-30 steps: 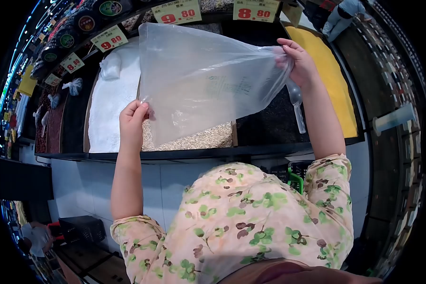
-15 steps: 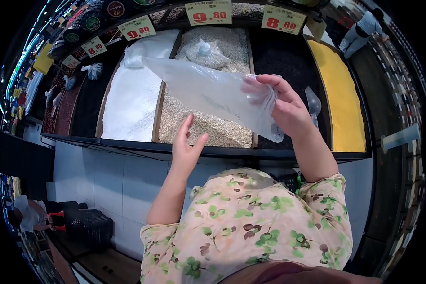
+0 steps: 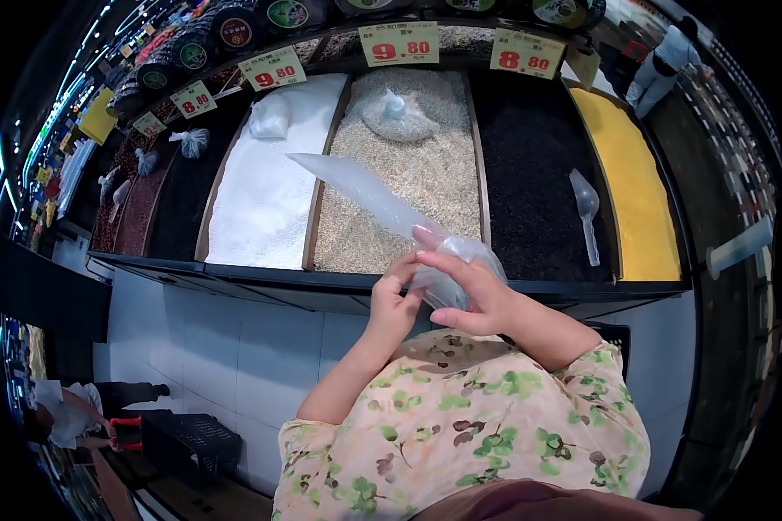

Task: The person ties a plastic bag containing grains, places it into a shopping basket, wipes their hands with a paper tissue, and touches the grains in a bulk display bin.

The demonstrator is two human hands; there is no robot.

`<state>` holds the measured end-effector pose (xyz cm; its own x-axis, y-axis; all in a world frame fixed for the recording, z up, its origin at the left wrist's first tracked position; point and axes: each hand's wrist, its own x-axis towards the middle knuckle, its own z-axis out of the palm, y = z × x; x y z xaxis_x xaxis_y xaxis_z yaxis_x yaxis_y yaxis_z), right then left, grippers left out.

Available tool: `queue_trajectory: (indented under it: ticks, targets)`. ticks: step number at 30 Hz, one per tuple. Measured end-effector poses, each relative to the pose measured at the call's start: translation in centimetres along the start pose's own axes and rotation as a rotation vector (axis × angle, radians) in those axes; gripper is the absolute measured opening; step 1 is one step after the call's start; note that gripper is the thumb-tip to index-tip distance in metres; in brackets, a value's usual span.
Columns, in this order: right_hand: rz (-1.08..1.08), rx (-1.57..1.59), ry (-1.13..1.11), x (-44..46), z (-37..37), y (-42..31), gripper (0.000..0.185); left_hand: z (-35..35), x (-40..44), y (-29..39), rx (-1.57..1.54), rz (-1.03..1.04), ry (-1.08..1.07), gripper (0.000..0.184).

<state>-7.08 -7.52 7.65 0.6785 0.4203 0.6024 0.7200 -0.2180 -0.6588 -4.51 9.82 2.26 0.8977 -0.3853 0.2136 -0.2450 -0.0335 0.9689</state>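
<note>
A clear plastic bag (image 3: 365, 195) stretches up and left from my hands, over the bin of pale grain (image 3: 391, 227). The bag's near end is bunched between both hands, just in front of the bin's front edge. My left hand (image 3: 394, 300) has its fingers closed at the bag's gathered edge. My right hand (image 3: 478, 295) curls around the same end, with its thumb low and its fingers on the film. A tied bag of grain (image 3: 401, 117) rests on the pale grain farther back.
To the left lies white grain (image 3: 261, 200); to the right, black grain (image 3: 530, 165) with a clear scoop (image 3: 586, 208), then yellow grain (image 3: 634, 191). Price signs (image 3: 399, 43) line the back. A person (image 3: 69, 412) with a black basket (image 3: 191, 447) stands lower left, another person (image 3: 665, 65) upper right.
My right hand has come down and left, bringing the bag nearer my body. My left hand, open and empty before, has moved right and closed on the bag. The view has shifted slightly.
</note>
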Motion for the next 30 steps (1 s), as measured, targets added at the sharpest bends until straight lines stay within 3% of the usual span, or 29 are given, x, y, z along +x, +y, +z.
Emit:
queue_trajectory:
  ticks: [3, 7, 9, 12, 15, 16, 19, 22, 27, 30]
  targets:
    - [0.025, -0.268, 0.107, -0.8, -0.2, -0.3, 0.072, -0.8, -1.1, 0.1, -0.402, -0.187, -0.003, 0.017]
    - [0.190, -0.567, 0.256, -2.4, 0.4, 0.8, 0.078, -0.8, -1.7, 1.3, -0.817, -0.266, 0.012, 0.020]
    - [0.327, -0.609, 0.258, -3.4, 0.7, 1.1, 0.080, -0.5, -1.7, 2.4, -0.851, -0.366, 0.010, 0.018]
    - [0.314, -0.745, 0.266, -3.7, 0.9, 0.9, 0.083, -0.2, -2.2, 2.9, -0.916, -0.469, -0.033, 0.017]
    - [0.453, -0.759, 0.158, -4.9, 1.6, 1.4, 0.085, -0.1, -2.7, 3.0, -0.925, -0.531, -0.210, 0.018]
    - [0.481, -0.814, 0.170, -5.3, 1.9, 1.5, 0.068, 0.1, -2.9, 3.1, -0.915, -0.543, -0.279, 0.017]
    - [0.460, -0.935, 0.253, -6.1, 2.0, 2.3, 0.043, 0.7, -3.4, 2.0, -0.813, -0.583, -0.432, 0.020]
    - [0.526, -0.895, 0.263, -7.4, 1.4, 3.0, 0.027, 1.1, -3.9, 1.1, -0.574, -0.572, -0.478, 0.039]
    - [0.648, -0.561, 0.393, -9.2, 0.8, 2.5, 0.022, 2.0, -4.4, 1.9, -0.270, -0.408, -0.384, 0.058]
    - [0.697, -0.252, 0.390, -9.7, 0.8, 2.3, 0.024, 1.1, -4.3, 0.7, 0.460, -0.309, -0.417, 0.047]
